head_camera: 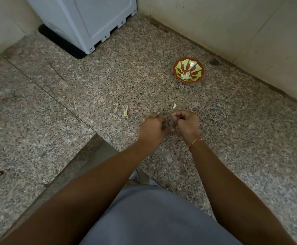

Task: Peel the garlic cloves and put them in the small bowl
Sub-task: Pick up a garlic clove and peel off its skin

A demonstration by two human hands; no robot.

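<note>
Head view: I have both hands close together over the speckled bench, left hand point(153, 127) and right hand point(187, 123) with fingers curled in; I judge they pinch a garlic clove between them, though the clove itself is hidden. The small bowl point(188, 70) sits far right near the wall, pale peeled pieces already in its bottom. Two skin scraps point(125, 111) lie just beyond my hands. I'd work the skin loose with the thumbnails, gently, not crushing

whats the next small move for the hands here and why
Probably finish the peel, then reach to the small bowl. Both the left hand and right hand are curled close together over the counter; whatever they hold is hidden, and the bowl sits beyond them.
</note>
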